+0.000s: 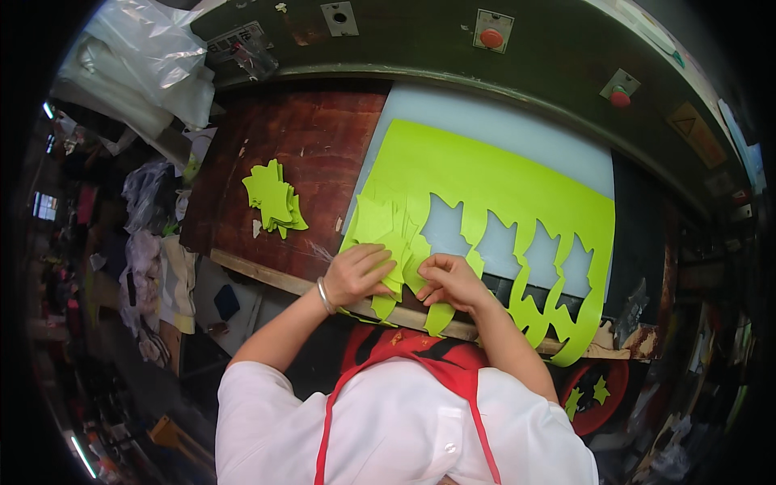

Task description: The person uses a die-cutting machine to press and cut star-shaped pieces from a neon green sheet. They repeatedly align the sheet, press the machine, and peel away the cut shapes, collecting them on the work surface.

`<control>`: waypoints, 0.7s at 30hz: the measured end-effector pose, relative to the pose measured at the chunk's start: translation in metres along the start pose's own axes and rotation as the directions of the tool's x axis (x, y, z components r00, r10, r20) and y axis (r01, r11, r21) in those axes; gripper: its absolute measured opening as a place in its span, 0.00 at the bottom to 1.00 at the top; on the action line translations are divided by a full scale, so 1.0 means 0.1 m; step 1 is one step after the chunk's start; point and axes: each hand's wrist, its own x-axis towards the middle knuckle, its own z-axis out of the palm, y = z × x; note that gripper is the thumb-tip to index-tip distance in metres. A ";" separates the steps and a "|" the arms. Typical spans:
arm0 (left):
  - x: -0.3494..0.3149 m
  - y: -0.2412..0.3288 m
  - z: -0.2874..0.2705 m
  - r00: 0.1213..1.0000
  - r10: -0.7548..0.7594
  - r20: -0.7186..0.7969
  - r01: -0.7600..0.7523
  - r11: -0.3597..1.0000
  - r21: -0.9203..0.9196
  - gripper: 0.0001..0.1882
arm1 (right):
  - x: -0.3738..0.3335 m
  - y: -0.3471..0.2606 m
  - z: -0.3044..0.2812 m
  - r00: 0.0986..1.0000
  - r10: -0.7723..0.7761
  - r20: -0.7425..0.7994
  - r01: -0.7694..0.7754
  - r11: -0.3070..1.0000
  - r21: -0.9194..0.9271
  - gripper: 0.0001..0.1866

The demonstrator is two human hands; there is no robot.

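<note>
A lime-green sheet [501, 174] lies over a pale board, with a row of pointed cut-outs along its near side. Its lower strips hang past the table's front edge. At the sheet's left end, my left hand [360, 273] has its fingers closed on loose pointed green pieces [394, 250], bunched and overlapping. Just right of it, my right hand [453, 283] is curled in a pinch at a narrow strip of the sheet; its fingertips partly cover what they grip. Farther left, a stack of cut green pieces [273, 196] sits by itself.
The stack rests on a reddish-brown wooden board [323, 133]. Behind, a dark green machine beam [420, 36] carries red buttons [491, 38]. Clear plastic bags [141, 61] hang at the back left. A red bin [618, 392] with green scraps stands below the table's right end.
</note>
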 end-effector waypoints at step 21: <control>0.11 -0.29 0.18 0.910 -0.321 0.263 0.372 0.911 -0.178 0.39 | 0.27 -0.02 0.03 0.998 0.052 -0.030 -0.016 0.707 0.707 0.15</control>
